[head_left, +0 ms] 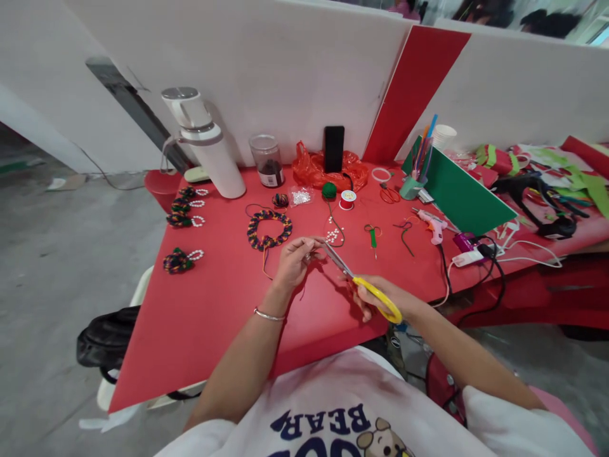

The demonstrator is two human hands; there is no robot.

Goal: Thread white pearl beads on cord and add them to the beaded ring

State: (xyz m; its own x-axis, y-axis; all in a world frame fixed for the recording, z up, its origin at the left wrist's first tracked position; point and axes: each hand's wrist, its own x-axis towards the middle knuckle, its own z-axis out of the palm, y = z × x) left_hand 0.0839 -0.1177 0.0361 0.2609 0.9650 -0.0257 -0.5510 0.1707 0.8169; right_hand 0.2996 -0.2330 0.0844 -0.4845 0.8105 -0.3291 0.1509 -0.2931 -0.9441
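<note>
Yellow-handled scissors are held in my right hand, their blades pointing up and left to the fingertips of my left hand. The fingers of my left hand are pinched together over the table; a thin dark thread hangs below them, and what they grip is too small to make out. Left of that hand lies a braided multicolored ring with an orange string tail. Loose white beads and a green yarn ball are just beyond my hands.
On the red table, a white bottle, jar and phone stand at the back. Braided pieces with bead loops lie left. Small green scissors, a glue gun, cables and a green board are right.
</note>
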